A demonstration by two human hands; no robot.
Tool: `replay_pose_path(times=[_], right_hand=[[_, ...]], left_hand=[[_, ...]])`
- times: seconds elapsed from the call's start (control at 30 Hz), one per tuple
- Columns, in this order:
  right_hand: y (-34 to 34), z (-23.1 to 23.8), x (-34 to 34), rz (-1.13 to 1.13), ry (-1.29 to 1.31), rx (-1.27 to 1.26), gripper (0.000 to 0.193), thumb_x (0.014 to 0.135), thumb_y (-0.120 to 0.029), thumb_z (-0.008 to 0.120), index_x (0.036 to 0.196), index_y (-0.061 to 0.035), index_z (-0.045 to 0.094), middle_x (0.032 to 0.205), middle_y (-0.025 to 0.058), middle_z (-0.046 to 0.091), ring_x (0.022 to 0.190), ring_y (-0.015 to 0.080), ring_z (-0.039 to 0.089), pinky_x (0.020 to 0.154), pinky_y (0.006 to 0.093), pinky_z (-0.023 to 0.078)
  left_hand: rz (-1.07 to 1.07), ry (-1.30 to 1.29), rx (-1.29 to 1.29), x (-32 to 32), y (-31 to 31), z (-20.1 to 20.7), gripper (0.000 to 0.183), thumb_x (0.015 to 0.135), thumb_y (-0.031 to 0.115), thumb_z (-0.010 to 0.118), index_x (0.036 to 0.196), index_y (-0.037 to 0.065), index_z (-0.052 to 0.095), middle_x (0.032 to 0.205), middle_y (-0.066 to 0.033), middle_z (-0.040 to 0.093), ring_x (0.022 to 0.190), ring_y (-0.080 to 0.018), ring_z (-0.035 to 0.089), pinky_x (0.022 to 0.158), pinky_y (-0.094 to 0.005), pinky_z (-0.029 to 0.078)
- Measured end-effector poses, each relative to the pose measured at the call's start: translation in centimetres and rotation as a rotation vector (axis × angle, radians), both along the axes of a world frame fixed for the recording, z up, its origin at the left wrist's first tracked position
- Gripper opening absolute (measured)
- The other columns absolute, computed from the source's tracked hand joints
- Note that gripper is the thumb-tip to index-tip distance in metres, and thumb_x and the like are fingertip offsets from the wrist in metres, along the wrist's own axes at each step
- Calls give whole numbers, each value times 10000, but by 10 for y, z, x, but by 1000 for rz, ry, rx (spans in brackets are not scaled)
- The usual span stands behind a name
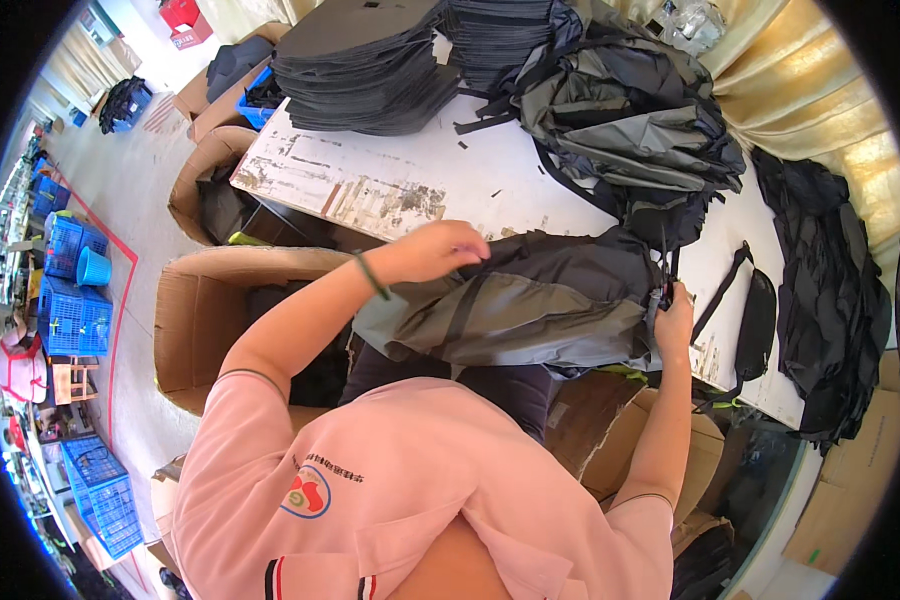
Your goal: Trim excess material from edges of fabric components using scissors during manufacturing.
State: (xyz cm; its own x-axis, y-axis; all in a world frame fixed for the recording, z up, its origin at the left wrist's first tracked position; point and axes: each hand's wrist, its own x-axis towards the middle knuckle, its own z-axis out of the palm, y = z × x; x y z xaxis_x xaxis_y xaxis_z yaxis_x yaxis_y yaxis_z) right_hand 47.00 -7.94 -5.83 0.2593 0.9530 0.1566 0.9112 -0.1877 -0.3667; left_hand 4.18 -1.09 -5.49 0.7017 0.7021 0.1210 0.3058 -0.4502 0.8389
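A grey and black fabric bag [540, 310] lies across my lap and the near edge of the table. My left hand [440, 250] is over its left upper part, fingers curled together; whatever they may hold is too small to make out. At the bag's right end, my right hand [674, 320] is closed around dark-handled scissors [668, 285], their narrow blades pointing away from me. Just beyond the blades, black fabric and straps of a heaped pile of grey and black bags [630, 120] hang close by.
Stacked black sheets [360, 70] stand on the worn white table [370, 190]. A black strapped piece [757, 325] lies at right, beside dark fabric [820, 290] draped over the edge. Open cardboard boxes [195, 320] flank me on the left; blue crates [75, 310] line the floor farther left.
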Motion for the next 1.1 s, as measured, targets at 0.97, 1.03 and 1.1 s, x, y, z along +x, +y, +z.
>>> replay_pose_path(times=[0.97, 1.03, 1.1], right_hand=[[-20, 0, 40, -62, 158, -12, 363, 717, 15, 664, 1060, -22, 551, 956, 225, 645, 930, 415, 606, 787, 435, 476], [-21, -2, 45, -63, 160, -23, 361, 718, 16, 666, 1058, -19, 548, 953, 225, 645, 930, 418, 605, 782, 437, 475], [-22, -2, 44, -29, 158, -33, 348, 726, 13, 667, 1051, -7, 545, 929, 220, 646, 917, 418, 605, 777, 428, 469]], left_hand=[[-297, 293, 392, 27, -36, -30, 229, 645, 157, 766, 700, 122, 546, 807, -40, 518, 871, -248, 511, 745, -386, 363], [-323, 32, 239, 19, -19, -5, 200, 642, 79, 702, 679, 97, 505, 801, -66, 575, 858, -282, 555, 743, -408, 415], [-218, -70, 105, 5, -7, 29, 205, 710, 31, 679, 718, 69, 478, 833, -76, 605, 865, -218, 590, 748, -340, 452]])
